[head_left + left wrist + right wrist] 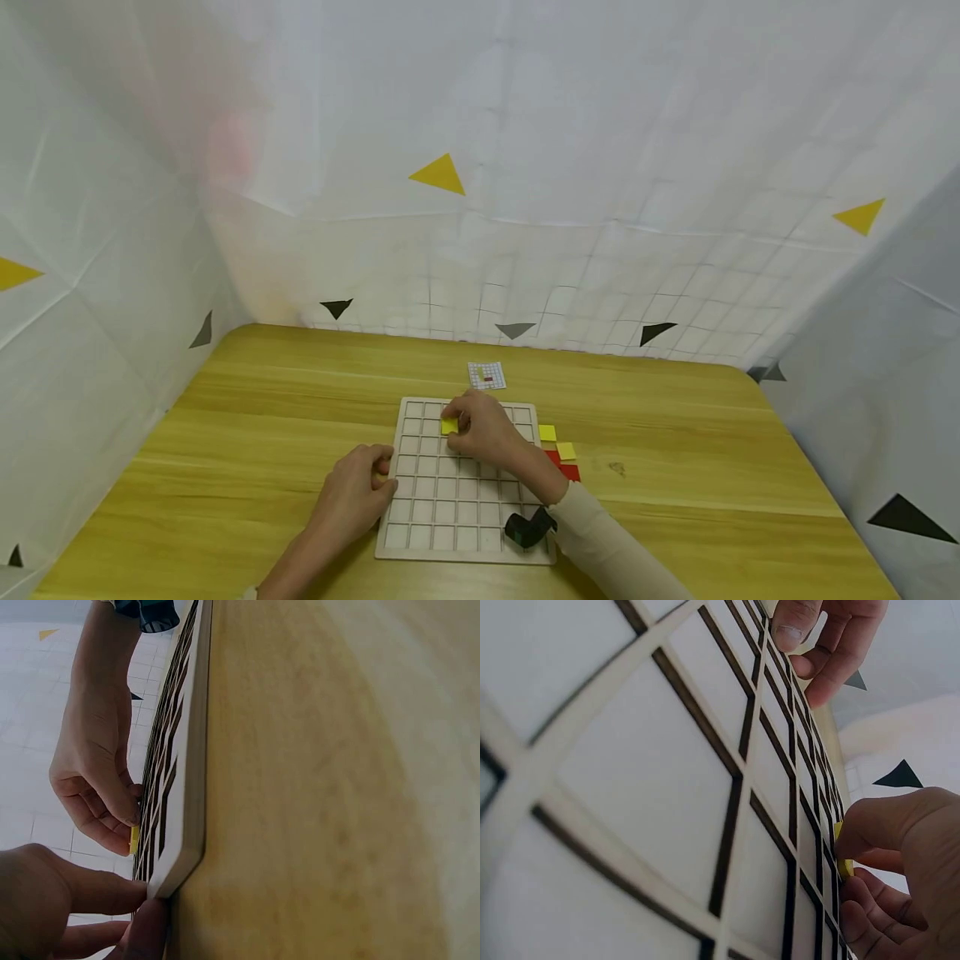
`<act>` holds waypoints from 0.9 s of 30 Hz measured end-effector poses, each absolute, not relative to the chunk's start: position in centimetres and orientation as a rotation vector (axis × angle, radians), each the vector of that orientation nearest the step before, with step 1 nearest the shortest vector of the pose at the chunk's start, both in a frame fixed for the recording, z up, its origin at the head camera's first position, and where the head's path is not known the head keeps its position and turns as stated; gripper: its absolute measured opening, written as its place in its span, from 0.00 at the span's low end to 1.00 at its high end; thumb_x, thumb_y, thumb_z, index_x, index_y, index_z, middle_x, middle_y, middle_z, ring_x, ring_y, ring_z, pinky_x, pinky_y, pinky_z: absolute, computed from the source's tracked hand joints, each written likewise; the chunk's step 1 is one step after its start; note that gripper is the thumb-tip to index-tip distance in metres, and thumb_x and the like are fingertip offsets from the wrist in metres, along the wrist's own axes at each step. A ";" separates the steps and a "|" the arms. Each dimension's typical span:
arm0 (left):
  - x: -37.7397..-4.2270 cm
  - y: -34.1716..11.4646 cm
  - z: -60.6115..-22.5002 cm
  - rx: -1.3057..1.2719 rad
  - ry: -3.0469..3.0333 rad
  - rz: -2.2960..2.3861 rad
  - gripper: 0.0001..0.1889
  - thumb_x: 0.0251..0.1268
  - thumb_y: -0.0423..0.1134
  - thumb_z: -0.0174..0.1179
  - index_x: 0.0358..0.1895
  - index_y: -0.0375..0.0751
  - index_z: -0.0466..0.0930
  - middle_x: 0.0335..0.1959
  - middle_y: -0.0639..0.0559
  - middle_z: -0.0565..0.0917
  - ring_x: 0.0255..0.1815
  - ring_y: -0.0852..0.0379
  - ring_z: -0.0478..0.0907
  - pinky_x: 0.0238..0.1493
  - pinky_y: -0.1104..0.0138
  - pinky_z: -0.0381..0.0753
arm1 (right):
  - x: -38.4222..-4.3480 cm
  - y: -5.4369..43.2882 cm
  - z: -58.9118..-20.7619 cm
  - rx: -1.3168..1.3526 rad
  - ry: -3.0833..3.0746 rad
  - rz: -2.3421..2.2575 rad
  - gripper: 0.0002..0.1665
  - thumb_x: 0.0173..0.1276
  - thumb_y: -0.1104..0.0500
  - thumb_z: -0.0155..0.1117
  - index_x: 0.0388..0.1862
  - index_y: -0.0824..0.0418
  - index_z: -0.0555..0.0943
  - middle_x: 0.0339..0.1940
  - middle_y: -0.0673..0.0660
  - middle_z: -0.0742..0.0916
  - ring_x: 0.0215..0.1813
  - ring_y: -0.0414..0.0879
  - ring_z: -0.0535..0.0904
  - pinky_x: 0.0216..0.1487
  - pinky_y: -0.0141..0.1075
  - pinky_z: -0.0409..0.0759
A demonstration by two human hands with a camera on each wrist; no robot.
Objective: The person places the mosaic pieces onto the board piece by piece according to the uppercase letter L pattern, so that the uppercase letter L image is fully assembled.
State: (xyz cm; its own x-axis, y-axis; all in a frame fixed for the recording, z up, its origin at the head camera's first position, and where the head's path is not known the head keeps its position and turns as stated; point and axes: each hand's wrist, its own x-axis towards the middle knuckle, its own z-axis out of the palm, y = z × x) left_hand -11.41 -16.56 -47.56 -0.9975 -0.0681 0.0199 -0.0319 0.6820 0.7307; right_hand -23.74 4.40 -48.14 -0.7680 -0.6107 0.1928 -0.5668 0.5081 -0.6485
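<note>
Head view takes in white sheeting (525, 108) around a wooden table (675, 425); on that table lies a pale board (435, 537) ruled into shallow cells, turned nearly square to the person; at its left edge the left hand (356, 483) touches with thumb and fingertips, fingers bent, and whether they pinch the edge or only rest against it I cannot tell; the right hand (486, 429) reaches over the upper half of the board, with a black object (528, 528) at its wrist.

Just beyond the far edge lies a small card (487, 377) bearing a printed grid with coloured patches; to the right of the board, near the right forearm, are two red squares (570, 473), one partly hidden by the arm, and two loose yellow squares (547, 433).

Smallest in play is the held yellow square (449, 427), pinched between thumb and fingers of the right hand; it sits to the left of that hand, at the fingertips, over the third column from the left and the second row from the far edge; being square, it has no long axis; the right hand is plainly the nearer; whether the piece is seated in its cell I cannot tell.
</note>
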 end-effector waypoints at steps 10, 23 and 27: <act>-11.4 -16.3 -47.6 0.063 -2.839 -1.230 0.20 0.55 0.27 0.69 0.54 0.30 0.81 0.35 0.53 0.79 0.32 0.60 0.76 0.34 0.63 0.77 | -23.2 4.9 -47.9 -1.064 2.722 -1.051 0.15 0.55 0.66 0.72 0.44 0.62 0.87 0.38 0.54 0.81 0.35 0.43 0.77 0.34 0.32 0.77; -11.4 -16.6 -47.7 0.120 -2.849 -1.260 0.21 0.55 0.27 0.69 0.55 0.31 0.81 0.36 0.53 0.80 0.33 0.59 0.78 0.33 0.65 0.79 | -21.8 5.3 -47.0 -1.175 2.721 -1.061 0.14 0.58 0.66 0.70 0.44 0.61 0.87 0.40 0.55 0.82 0.38 0.46 0.80 0.36 0.31 0.78; -11.5 -16.8 -47.8 0.118 -2.852 -1.251 0.22 0.55 0.27 0.69 0.55 0.31 0.81 0.36 0.53 0.80 0.33 0.60 0.78 0.33 0.65 0.79 | -20.5 5.9 -46.4 -1.213 2.727 -1.056 0.13 0.60 0.66 0.69 0.45 0.61 0.86 0.40 0.55 0.83 0.38 0.46 0.80 0.36 0.31 0.78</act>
State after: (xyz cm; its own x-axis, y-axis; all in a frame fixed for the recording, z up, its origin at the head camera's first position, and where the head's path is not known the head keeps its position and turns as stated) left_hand -11.49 -16.77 -47.83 -0.9968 -0.0793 -0.0077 -0.0594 0.6750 0.7354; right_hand -20.47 5.86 -46.36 -0.7062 -0.6517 0.2768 -0.6681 0.4839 -0.5652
